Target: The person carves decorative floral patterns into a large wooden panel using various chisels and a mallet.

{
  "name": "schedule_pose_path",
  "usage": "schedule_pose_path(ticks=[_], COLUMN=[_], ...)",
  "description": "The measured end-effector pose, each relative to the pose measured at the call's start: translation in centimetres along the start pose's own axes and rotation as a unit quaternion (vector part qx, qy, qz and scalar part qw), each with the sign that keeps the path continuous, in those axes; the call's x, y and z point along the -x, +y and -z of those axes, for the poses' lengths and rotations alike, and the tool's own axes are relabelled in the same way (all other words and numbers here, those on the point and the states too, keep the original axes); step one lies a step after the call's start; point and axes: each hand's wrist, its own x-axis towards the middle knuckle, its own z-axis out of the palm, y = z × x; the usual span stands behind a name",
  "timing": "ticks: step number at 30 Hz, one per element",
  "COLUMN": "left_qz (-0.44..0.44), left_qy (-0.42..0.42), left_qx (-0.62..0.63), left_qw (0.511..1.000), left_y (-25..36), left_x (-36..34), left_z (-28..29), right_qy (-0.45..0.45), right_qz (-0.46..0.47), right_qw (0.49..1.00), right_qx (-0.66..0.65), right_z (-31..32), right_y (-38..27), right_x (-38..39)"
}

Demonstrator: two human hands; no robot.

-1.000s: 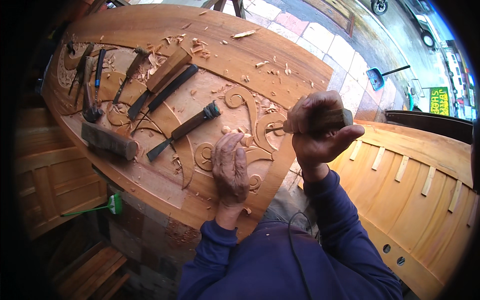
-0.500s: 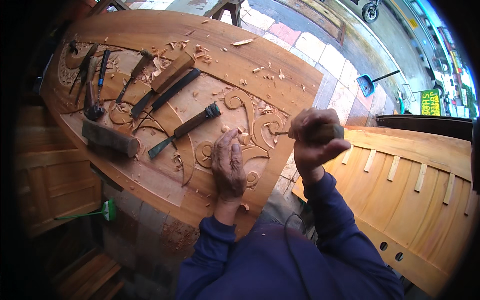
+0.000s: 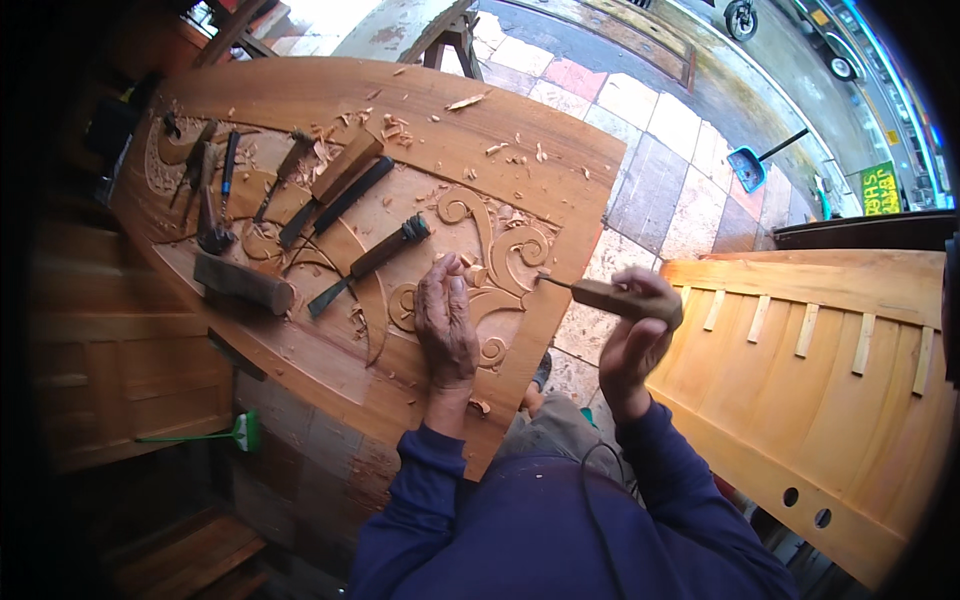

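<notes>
A carved wooden panel (image 3: 240, 95) with raised scrolls (image 3: 518, 250) and shavings lies before me. My left hand (image 3: 448, 325) rests on it among the scrolls, fingers loosely bent and holding no tool. My right hand (image 3: 640, 350) grips a wooden-handled gouge (image 3: 598, 295); its thin blade points left at the right-hand scrollwork, though contact is unclear. Just above and left of my left hand lies a wide chisel (image 3: 372, 262). Farther left are a wooden mallet (image 3: 242, 285), a black-handled tool (image 3: 350, 195) and several other carving tools (image 3: 205, 180).
A slatted wooden panel (image 3: 760, 400) stands at right; panelled woodwork (image 3: 140, 390) and a green broom (image 3: 243, 431) are lower left. Beyond are a trestle (image 3: 450, 45), tiled floor (image 3: 650, 190), blue dustpan (image 3: 748, 168), green sign (image 3: 880, 190) and wheeled vehicles (image 3: 840, 60).
My right hand has turned, showing more of the gouge's handle, and sits lower relative to the scrollwork. My left hand stays on the panel. The view has shifted slightly.
</notes>
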Motion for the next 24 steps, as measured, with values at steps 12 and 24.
schedule_pose_path(ticks=[12, 24], left_qz=[-0.039, -0.154], left_qy=[0.008, -0.104], left_qx=[-0.085, -0.039], left_qw=[0.996, 0.982], left_y=[-1.0, -1.2], left_x=[-0.3, 1.2], left_z=[-0.5, 2.2], right_qy=[-0.16, -0.031], right_qz=[-0.05, -0.464], right_qw=[0.965, 0.881], right_qx=[0.201, -0.084], right_z=[7.9, 0.6], right_y=[-5.2, -9.0], right_x=[7.5, 14.3])
